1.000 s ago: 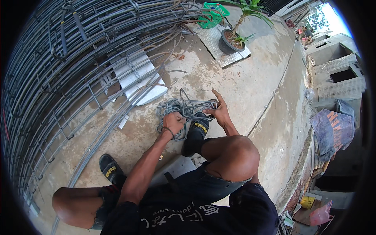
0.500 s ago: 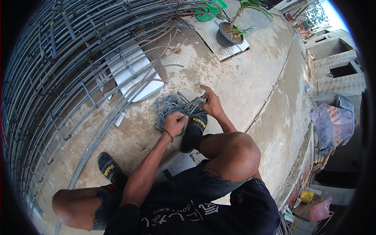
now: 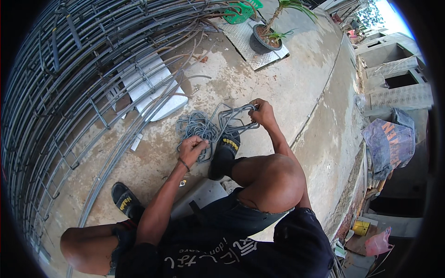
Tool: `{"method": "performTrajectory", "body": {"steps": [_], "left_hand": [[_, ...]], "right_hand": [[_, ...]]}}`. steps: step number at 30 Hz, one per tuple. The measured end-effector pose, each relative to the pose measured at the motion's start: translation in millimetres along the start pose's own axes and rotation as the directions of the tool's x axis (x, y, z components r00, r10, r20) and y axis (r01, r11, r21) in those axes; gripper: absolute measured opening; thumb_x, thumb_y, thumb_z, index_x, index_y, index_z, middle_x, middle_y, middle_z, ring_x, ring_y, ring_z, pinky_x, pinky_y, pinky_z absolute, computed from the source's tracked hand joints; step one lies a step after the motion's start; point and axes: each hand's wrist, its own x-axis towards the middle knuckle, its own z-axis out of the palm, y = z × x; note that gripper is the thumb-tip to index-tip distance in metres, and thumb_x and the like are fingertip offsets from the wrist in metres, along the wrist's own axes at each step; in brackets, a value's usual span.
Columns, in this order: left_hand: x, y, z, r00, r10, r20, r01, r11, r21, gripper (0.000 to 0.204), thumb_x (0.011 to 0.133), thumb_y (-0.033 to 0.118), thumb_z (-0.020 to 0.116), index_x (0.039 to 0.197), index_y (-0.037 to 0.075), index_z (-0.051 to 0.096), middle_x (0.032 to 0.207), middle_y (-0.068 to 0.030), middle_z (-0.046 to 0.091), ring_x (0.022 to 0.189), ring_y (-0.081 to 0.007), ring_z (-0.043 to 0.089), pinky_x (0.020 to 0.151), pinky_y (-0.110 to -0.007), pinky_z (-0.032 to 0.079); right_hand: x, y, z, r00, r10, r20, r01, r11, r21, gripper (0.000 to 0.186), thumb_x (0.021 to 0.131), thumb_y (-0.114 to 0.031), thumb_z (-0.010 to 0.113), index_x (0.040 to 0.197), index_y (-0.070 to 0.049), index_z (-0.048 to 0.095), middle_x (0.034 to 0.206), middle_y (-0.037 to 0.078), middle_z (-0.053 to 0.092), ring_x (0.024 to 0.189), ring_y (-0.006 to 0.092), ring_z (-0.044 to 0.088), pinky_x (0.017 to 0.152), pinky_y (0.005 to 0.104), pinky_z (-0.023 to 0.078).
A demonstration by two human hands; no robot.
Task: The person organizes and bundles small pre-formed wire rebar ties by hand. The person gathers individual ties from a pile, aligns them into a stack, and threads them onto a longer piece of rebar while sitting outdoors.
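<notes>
Several rectangular bent steel rings are held up in my right hand (image 3: 261, 112), its fingers closed round their upper right corner; those rings (image 3: 227, 118) tilt over my sandaled right foot (image 3: 225, 153). A tangled pile of similar rings (image 3: 192, 125) lies on the concrete left of them. My left hand (image 3: 192, 150) is at the front of that pile with fingers curled and pinched together; what is between them is hidden. A concrete block (image 3: 197, 204) shows under me, between my knees.
Long rebar cages (image 3: 83, 92) fill the left, over a white board (image 3: 162, 104). A potted plant (image 3: 266, 44) stands on a metal plate near a green basket (image 3: 238, 14). Right are a tarp (image 3: 387, 146), a yellow container (image 3: 360, 227), a pink bag (image 3: 378, 241) and grey concrete structures (image 3: 398, 97).
My right hand has moved up and right with the rings, separating them from the pile. My left hand has shifted slightly left and down, still closed.
</notes>
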Motion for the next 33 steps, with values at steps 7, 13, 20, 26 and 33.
{"method": "performTrajectory", "body": {"steps": [7, 13, 20, 26, 33], "left_hand": [[-3.3, 3.9, -15.5, 0.997, -0.054, -0.058, 0.043, 0.982, -0.186, 0.019, 0.089, 0.016, 0.062, 0.074, 0.006, 0.056, 0.058, 0.0022, 0.049, 0.052, -0.0051, 0.044, 0.052, -0.021, 0.035], [-9.2, -2.8, -27.9, 0.967, -0.16, -0.201, 0.025, 0.837, -0.546, 0.02, 0.091, 0.019, 0.058, 0.075, 0.007, 0.055, 0.058, -0.0008, 0.051, 0.058, -0.0117, 0.054, 0.061, -0.025, 0.045], [-8.7, -2.4, -9.7, 0.979, -0.066, -0.193, 0.012, 0.963, -0.268, 0.016, 0.091, 0.016, 0.059, 0.084, 0.002, 0.062, 0.066, -0.0056, 0.062, 0.066, -0.014, 0.062, 0.07, -0.026, 0.047], [1.2, 31.3, 23.8, 0.887, 0.334, -0.32, -0.151, 0.863, 0.483, 0.057, 0.075, 0.015, 0.073, 0.126, 0.002, 0.049, 0.122, -0.0173, 0.053, 0.112, -0.0278, 0.053, 0.094, -0.038, 0.043], [8.9, 170.3, 61.2, 0.754, 0.647, 0.115, -0.576, 0.568, 0.588, 0.116, 0.053, 0.031, 0.086, 0.143, 0.002, 0.019, 0.145, -0.0256, 0.021, 0.133, -0.0406, 0.026, 0.111, -0.046, 0.023]], "right_hand": [[-19.6, 24.3, 63.7, 0.984, 0.123, 0.125, -0.173, 0.811, 0.559, 0.047, 0.068, 0.01, 0.069, 0.11, 0.001, 0.049, 0.073, 0.009, 0.063, 0.055, 0.0158, 0.058, 0.048, 0.0283, 0.046], [-20.7, 18.6, 41.1, 0.992, 0.126, 0.001, -0.084, 0.66, 0.747, 0.054, 0.073, 0.008, 0.07, 0.122, 0.0, 0.048, 0.078, 0.01, 0.064, 0.06, 0.0153, 0.06, 0.056, 0.0271, 0.051], [-46.3, -44.2, -61.5, 0.987, -0.117, -0.107, 0.158, 0.724, 0.671, 0.055, 0.076, 0.006, 0.069, 0.126, -0.001, 0.048, 0.075, 0.005, 0.063, 0.059, 0.0112, 0.058, 0.054, 0.0227, 0.047], [-81.3, -122.4, -100.9, 0.936, -0.341, -0.091, 0.336, 0.782, 0.525, 0.069, 0.073, 0.008, 0.071, 0.134, -0.004, 0.039, 0.079, 0.005, 0.064, 0.066, 0.0105, 0.059, 0.061, 0.0233, 0.047], [-99.2, -190.1, -62.0, 0.873, -0.413, 0.259, 0.198, 0.785, 0.587, 0.07, 0.074, 0.007, 0.071, 0.134, -0.005, 0.038, 0.081, 0.008, 0.066, 0.075, 0.0125, 0.064, 0.067, 0.0252, 0.051]]}}
